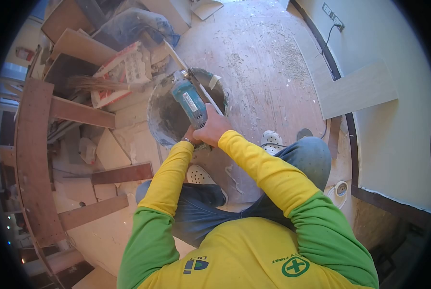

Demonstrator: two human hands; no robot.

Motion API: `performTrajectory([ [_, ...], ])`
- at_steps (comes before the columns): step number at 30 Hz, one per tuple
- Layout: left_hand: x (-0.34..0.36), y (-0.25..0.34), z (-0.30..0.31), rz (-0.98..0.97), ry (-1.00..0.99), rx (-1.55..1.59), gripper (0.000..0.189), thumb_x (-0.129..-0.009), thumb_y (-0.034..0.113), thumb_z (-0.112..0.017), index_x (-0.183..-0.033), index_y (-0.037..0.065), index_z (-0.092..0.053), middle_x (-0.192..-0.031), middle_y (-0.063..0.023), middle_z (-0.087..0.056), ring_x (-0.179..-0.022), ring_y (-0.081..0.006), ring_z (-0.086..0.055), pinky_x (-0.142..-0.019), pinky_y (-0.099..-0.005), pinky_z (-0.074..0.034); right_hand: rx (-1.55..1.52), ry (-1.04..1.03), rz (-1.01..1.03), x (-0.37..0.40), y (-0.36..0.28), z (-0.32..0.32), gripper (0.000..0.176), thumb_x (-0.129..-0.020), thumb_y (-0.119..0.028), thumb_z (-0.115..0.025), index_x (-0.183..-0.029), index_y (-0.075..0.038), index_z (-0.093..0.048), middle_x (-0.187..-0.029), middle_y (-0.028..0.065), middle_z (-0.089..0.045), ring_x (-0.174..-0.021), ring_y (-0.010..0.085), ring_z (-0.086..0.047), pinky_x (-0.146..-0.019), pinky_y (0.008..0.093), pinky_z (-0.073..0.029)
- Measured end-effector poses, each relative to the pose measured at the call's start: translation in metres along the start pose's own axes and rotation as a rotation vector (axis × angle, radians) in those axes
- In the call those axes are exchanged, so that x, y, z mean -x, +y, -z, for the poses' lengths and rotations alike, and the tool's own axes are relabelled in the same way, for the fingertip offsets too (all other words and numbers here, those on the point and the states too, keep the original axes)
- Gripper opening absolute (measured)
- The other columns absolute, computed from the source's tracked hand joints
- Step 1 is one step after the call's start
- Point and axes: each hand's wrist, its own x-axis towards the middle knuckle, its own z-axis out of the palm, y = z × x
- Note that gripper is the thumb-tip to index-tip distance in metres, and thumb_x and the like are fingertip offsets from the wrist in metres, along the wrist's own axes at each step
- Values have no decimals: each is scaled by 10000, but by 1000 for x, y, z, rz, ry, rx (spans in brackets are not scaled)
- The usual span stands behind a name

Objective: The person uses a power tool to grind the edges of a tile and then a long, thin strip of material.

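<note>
A teal angle grinder [190,100] is held over a round, mortar-stained bucket [154,108], its head pointing away from me. My right hand [212,126] is closed round the rear of its body. Close beside it, my left hand [190,135] grips the tail end from below, its fingers partly hidden by the tool. A narrow strip of tile [177,57] lies slantwise across the bucket's mouth, right against the grinder's head. Inside the far rim shows a small pale piece [215,81].
Boards [35,164], a torn red-and-white bag [124,72] and a broom [97,84] crowd the left. A large tile [360,89] leans by the right wall, near a plugged-in cord [329,38]. A tape roll [341,188] lies beside my knee. Dust and debris cover the floor [258,53].
</note>
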Motion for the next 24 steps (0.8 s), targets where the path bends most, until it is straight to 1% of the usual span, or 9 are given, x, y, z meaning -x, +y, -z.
performTrajectory([
  [1, -1, -2, 0, 0, 0, 2, 740, -805, 146, -855, -1450, 113, -496, -1327, -78, -649, -1181, -194, -621, -979, -391, -530, 2, -1, -1, -1, 4, -4, 1095, -713, -395, -799, -1578, -7, -251, -1315, 332, -614, -1230, 446, -617, -1074, 434, -482],
  [3, -6, -9, 0, -97, -17, 139, 691, -840, 148, -822, -1451, 111, -499, -1348, -77, -636, -1211, -191, -607, -1010, -391, -514, -8, 74, 34, -2, 10, -9, 931, -686, -298, -774, -1489, -83, -354, -1177, 296, -668, -1090, 474, -660, -969, 484, -532],
  [6, -15, -22, 4, -130, -33, 166, 678, -852, 149, -812, -1452, 110, -499, -1362, -76, -627, -1224, -189, -599, -1025, -389, -505, -1, 75, 49, 3, 14, -8, 927, -692, -298, -770, -1491, -85, -352, -1176, 297, -669, -1088, 482, -658, -976, 488, -527],
  [12, -30, -44, 13, -204, -62, 91, 651, -874, 150, -793, -1453, 106, -498, -1389, -75, -610, -1251, -185, -583, -1054, -386, -486, -8, 66, 26, 14, 14, -4, 889, -699, -293, -763, -1470, -82, -374, -1181, 300, -664, -1105, 480, -650, -976, 488, -520],
  [14, -19, -23, 5, -158, -70, 164, 631, -884, 152, -782, -1449, 104, -504, -1403, -75, -600, -1269, -184, -572, -1071, -382, -473, -17, 70, 36, 14, 18, -6, 889, -698, -294, -766, -1468, -82, -376, -1183, 300, -663, -1109, 478, -648, -977, 487, -518],
  [16, -19, -23, 6, -112, -77, 238, 611, -893, 153, -771, -1444, 102, -511, -1418, -75, -590, -1286, -183, -561, -1087, -377, -459, -25, 74, 46, 16, 20, -6, 888, -698, -296, -768, -1466, -82, -378, -1185, 299, -662, -1113, 477, -646, -979, 485, -517],
  [18, -22, -25, 8, -221, -75, 28, 601, -884, 183, -774, -1428, 101, -532, -1425, -99, -588, -1298, -209, -562, -1092, -383, -451, -23, 67, 50, 18, 21, -6, 881, -696, -295, -774, -1457, -81, -384, -1184, 295, -662, -1116, 476, -645, -978, 483, -517],
  [19, -24, -28, 9, -221, -75, 28, 601, -884, 183, -774, -1428, 101, -532, -1425, -99, -588, -1298, -209, -562, -1092, -383, -451, -24, 67, 50, 18, 22, -7, 881, -696, -295, -774, -1457, -81, -384, -1184, 295, -662, -1116, 476, -645, -978, 483, -517],
  [24, -24, -29, 12, -346, -72, -221, 564, -879, 235, -767, -1389, 100, -567, -1412, -136, -595, -1310, -266, -564, -1094, -407, -445, -28, 63, 51, 19, 27, -8, 876, -693, -286, -779, -1447, -72, -388, -1188, 294, -658, -1125, 471, -642, -982, 478, -512],
])
